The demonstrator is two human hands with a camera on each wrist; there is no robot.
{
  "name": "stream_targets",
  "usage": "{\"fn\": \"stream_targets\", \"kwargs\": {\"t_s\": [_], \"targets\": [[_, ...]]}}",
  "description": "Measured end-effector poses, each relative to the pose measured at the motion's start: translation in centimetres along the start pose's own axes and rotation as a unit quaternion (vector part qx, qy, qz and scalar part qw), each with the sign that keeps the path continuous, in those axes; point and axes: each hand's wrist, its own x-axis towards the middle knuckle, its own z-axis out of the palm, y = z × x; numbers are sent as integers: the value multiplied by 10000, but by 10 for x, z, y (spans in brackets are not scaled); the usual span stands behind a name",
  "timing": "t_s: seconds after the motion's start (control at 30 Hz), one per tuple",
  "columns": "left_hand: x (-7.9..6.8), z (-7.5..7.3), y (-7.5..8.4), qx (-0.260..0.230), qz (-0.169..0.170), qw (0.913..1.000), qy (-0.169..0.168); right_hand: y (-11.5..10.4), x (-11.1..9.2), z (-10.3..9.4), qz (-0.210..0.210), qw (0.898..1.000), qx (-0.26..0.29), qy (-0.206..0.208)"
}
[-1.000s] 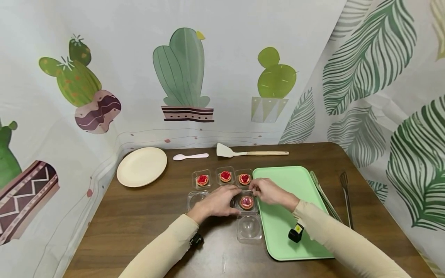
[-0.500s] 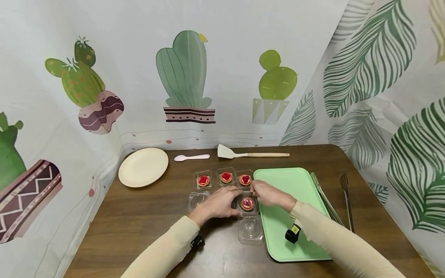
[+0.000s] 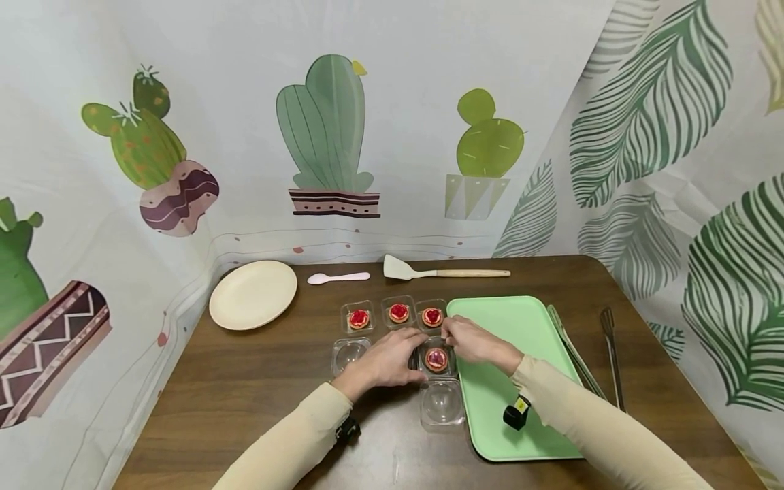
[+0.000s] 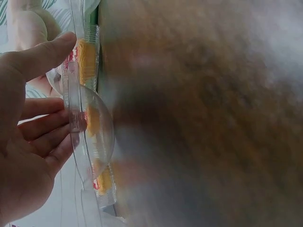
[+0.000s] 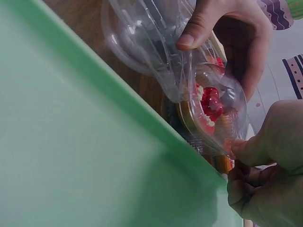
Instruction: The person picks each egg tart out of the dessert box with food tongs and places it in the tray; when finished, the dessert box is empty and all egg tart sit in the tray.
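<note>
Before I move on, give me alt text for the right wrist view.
Right hand pinches the edge of a clear box holding a red-topped tart; left hand touches its upper end. A green tray fills the lower left.

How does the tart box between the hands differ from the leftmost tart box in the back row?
The held box is pinched by the right hand, with the left hand at its other side; no hand touches the leftmost box. The held box sits beside the green tray; the leftmost box is farther from it. The held box's tart looks paler on top; the leftmost box's tart bright red. Both boxes are clear.
</note>
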Motion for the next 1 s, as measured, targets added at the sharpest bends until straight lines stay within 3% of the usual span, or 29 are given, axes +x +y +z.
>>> {"fn": "stream_targets", "kwargs": {"t_s": [0.27, 0.53, 0.87, 1.0], "targets": [[0, 2, 0, -59, 23, 10000, 23, 3, 6, -7, -114, 9996, 33, -263], [0, -1, 4, 121, -3, 9999, -67, 6, 8, -12, 73, 9958, 652, -639], [-1, -3, 5, 29, -105, 9998, -175, 16, 6, -17, 104, 9914, 1192, -533], [-1, -3, 3, -64, -136, 9998, -127, 21, 7, -17, 130, 9817, 1774, -679]]}}
